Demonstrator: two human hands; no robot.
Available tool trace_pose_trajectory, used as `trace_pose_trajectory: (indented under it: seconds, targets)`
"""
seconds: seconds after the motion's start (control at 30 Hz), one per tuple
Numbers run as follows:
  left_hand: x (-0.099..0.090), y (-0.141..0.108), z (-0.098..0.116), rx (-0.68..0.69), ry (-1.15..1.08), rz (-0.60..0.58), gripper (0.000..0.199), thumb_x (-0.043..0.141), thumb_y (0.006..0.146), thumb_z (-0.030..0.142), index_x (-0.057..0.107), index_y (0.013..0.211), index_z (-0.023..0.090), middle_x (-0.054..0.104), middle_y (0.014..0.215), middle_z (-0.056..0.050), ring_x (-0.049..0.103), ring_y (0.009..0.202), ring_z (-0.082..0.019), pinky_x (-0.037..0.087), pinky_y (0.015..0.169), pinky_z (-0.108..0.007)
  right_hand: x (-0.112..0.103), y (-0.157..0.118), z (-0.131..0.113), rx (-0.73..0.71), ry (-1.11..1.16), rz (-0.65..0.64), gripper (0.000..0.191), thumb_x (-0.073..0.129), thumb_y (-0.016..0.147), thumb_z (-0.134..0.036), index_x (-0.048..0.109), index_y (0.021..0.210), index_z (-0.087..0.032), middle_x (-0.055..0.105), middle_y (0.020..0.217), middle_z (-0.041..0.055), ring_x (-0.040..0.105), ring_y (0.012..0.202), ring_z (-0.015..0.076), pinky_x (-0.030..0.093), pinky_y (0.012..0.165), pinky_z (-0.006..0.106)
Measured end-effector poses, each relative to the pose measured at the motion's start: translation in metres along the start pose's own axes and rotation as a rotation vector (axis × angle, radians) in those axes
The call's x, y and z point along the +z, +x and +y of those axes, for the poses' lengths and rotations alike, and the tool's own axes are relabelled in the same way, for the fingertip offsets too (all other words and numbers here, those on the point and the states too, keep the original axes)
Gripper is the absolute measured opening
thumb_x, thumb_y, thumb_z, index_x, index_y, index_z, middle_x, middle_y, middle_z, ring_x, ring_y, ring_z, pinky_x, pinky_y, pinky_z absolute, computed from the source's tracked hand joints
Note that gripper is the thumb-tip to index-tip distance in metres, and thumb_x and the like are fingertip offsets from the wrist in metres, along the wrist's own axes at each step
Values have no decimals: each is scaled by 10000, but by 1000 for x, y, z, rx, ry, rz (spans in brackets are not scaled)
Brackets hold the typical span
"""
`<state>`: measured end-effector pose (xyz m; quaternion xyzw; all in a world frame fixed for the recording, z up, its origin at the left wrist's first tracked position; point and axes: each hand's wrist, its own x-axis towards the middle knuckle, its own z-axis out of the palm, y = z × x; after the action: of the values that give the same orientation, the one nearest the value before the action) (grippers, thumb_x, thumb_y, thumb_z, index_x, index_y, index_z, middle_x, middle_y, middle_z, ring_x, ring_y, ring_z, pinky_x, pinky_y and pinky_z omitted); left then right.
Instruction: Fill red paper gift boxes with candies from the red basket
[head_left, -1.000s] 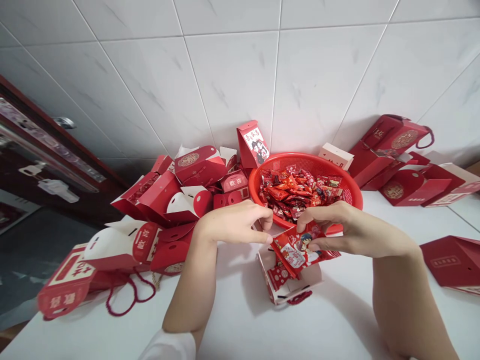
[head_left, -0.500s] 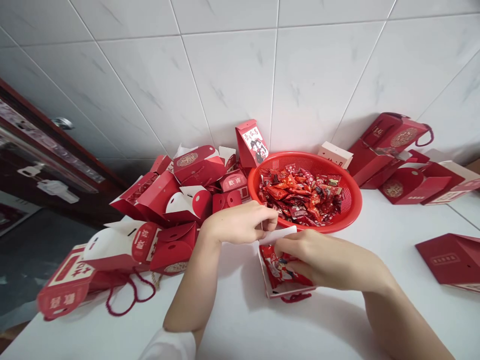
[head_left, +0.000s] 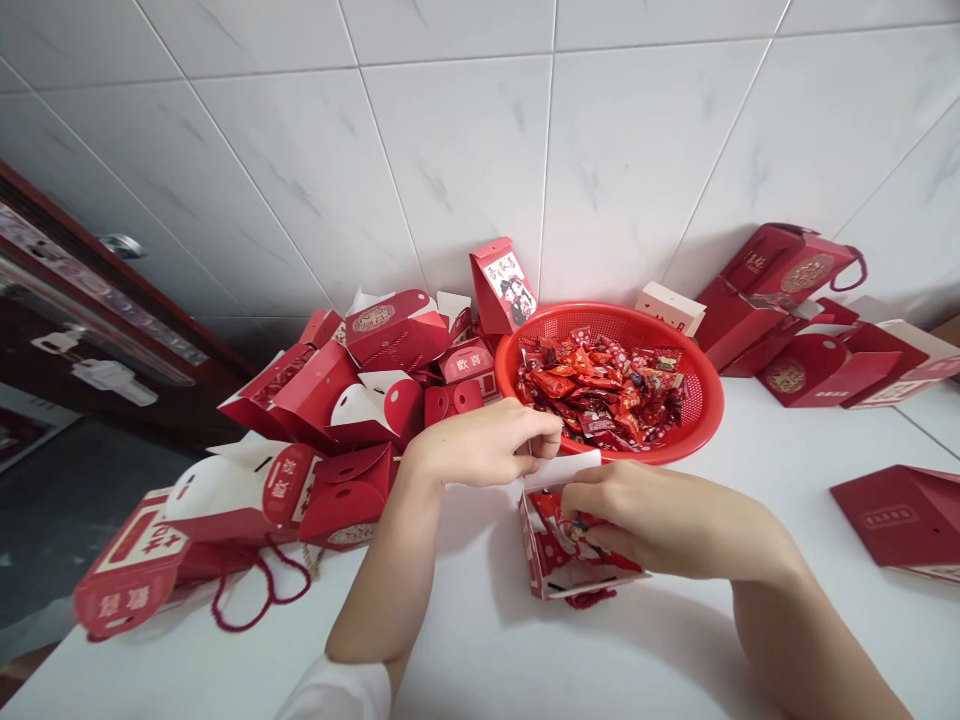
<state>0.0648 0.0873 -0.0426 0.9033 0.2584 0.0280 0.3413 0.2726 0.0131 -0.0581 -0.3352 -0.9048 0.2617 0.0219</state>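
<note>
In front of me a small red-and-white gift box [head_left: 531,560] stands with its top open and a dark red cord at its near side. My left hand [head_left: 487,445] is closed on the far edge of the box, pinching its white flap [head_left: 562,468]. The fingers of my right hand [head_left: 652,515] reach into the box, closed on a shiny red candy packet [head_left: 556,518] with a printed figure. The fingertips of the right hand are partly hidden. Just beyond both hands sits a red plastic basket [head_left: 709,400] heaped with wrapped candies [head_left: 600,385].
Several red gift boxes [head_left: 352,490] crowd the left of the white table [head_left: 480,640], some with flaps up and cords trailing. More boxes [head_left: 817,360] stand at the right, and a single one [head_left: 900,520] lies nearer. A tiled wall [head_left: 465,170] rises behind.
The box has shifted slightly right, and its left inside shows more. My right hand has moved a little right with the packet, while my left hand keeps its grip on the flap.
</note>
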Motion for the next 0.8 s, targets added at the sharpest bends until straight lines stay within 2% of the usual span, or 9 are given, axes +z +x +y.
trace_pose_trajectory:
  seconds: [0.1,0.27,0.4,0.47,0.53,0.6,0.67,0.73,0.8]
  targets:
    - [-1,0,4,34,-20,67,173,539,806,19,606,804,178,678,752,15,587,641,-120,396,592,-224,-14,-16,2,49,44,52,244,474,925,-54,536,730,-187,620,743,15,498,576,113,349,507,242]
    - [1,2,3,116,-16,118,278,509,856,18,732,917,173,764,883,-31,674,758,-148,458,694,-234,-40,-47,12,19,130,306,216,491,991,-242,705,970,-225,707,793,39,608,624,161,476,568,277]
    - [2,5,-1,111,-10,111,272,532,877,46,770,918,172,773,891,-35,684,764,-146,473,736,-236,-51,-60,40,105,207,551,179,658,915,-423,756,949,-277,769,885,48,691,696,215,566,631,326]
    - [2,2,-1,103,-47,88,185,619,905,162,784,988,181,774,946,-49,699,827,-166,488,772,-244,-52,-60,58,197,199,639,214,685,879,-462,759,934,-269,772,886,58,702,720,235,578,644,348]
    - [4,-5,0,101,-70,40,252,739,870,338,791,1083,213,759,1094,-78,706,970,-217,506,857,-278,-51,-56,74,281,173,662,231,667,871,-449,753,932,-244,774,879,66,703,713,238,576,650,361]
    - [10,-15,2,78,-48,34,342,784,833,427,792,1131,260,686,1305,-105,662,1160,-279,499,972,-340,-50,-49,84,326,156,647,241,643,867,-426,747,940,-222,773,885,71,700,710,231,573,666,366]
    - [21,-22,6,39,-31,156,271,703,909,403,793,1132,277,596,1449,-108,595,1291,-293,478,1046,-379,-48,-42,88,324,154,633,247,630,863,-416,742,939,-209,764,864,67,686,693,218,569,674,364]
    - [33,-25,10,70,-41,335,238,587,983,309,804,1050,239,644,1384,-98,628,1241,-247,489,1044,-355,-47,-35,86,291,165,634,247,625,862,-408,738,940,-202,755,830,59,665,661,205,562,657,354]
    - [44,-23,13,145,-17,311,221,586,973,256,795,1034,217,688,1326,-91,647,1204,-236,504,1035,-343,-46,-31,82,254,179,642,237,622,863,-387,736,950,-199,756,839,59,655,650,196,557,640,341]
